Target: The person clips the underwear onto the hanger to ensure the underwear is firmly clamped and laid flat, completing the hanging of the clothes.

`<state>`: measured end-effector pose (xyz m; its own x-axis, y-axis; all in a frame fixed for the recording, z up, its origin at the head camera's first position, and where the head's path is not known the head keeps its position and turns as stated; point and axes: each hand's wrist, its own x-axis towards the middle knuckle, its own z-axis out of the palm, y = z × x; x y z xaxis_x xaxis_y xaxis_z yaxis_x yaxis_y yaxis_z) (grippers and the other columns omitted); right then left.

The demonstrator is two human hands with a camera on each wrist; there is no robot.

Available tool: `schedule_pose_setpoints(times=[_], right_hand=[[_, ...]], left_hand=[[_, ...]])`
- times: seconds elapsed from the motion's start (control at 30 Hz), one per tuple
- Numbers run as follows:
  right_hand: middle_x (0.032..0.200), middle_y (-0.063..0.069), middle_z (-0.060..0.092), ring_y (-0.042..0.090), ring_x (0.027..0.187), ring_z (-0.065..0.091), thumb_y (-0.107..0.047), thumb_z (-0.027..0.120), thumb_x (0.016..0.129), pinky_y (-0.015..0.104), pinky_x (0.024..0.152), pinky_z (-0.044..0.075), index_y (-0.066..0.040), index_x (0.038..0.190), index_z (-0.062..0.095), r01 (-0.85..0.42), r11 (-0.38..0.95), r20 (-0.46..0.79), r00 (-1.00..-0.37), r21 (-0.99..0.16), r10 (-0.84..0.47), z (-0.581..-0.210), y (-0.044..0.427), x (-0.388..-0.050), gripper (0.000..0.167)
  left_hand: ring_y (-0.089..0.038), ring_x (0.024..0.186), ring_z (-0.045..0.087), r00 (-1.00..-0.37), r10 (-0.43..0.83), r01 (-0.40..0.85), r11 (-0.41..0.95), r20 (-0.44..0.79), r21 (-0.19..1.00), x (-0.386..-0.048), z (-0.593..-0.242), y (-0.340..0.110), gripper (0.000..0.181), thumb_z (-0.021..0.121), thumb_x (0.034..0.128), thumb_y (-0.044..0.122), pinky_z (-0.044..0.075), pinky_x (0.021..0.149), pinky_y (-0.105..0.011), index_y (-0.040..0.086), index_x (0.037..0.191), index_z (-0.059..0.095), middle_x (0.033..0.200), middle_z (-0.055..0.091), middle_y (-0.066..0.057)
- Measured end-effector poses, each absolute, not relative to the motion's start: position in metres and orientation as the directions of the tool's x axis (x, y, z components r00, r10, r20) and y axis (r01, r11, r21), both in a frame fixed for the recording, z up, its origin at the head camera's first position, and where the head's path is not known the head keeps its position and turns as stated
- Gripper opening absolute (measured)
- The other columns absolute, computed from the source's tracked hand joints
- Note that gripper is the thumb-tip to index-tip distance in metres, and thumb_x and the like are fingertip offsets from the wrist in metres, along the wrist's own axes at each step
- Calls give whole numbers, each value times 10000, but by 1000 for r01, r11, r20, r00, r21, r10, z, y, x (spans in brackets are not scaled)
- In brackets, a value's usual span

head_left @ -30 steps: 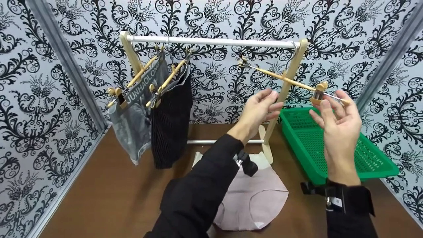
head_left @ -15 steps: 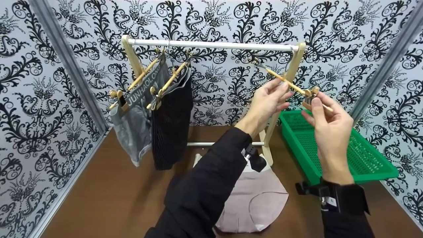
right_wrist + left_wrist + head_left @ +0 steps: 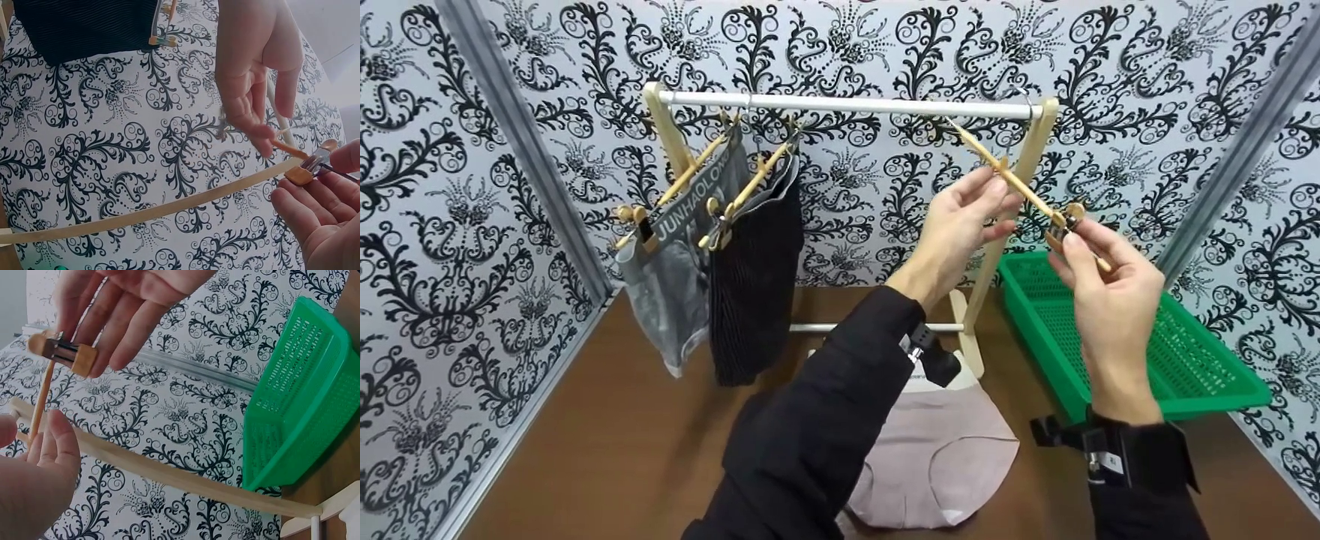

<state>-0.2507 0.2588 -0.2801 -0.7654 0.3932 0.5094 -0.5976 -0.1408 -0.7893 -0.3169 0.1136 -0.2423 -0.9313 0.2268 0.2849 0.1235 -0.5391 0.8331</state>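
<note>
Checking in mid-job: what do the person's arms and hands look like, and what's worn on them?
The left hand and right hand are bare, without gloves. The left sleeve and right sleeve are black. A black device sits at the left wrist. A wide black strap circles the right, bearing a small white label, unreadable here.

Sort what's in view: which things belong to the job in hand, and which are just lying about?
In the job:
left hand, on the hanger
right hand, pinching its clip
rack, bearing the hanger
pink underpants, probably

Likely just about:
green basket, untouched
grey shorts and black garment, clipped to other hangers
</note>
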Motion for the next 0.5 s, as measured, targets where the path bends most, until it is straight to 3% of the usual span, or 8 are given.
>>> schedule_pose_setpoints(times=[0.23,0.5], right_hand=[[1180,218,689,266,1040,717,-12,690,944,327,881,536,58,1228,676,-596,-147,520,-776,-789,355,-291,259,-250,294],[1139,213,711,260,1009,728,-25,642,974,334,864,541,57,1261,661,-591,-142,532,-789,-794,308,-307,260,-247,299]], left_hand=[[-197,953,707,-928,234,112,-566,290,817,-317,-248,101,368,595,1012,96,570,875,-368,43,1376,590,1114,714,-55],[-209,953,721,-925,244,126,-527,292,840,-318,-266,82,318,557,1037,117,574,812,-295,38,1340,615,1108,719,-81]])
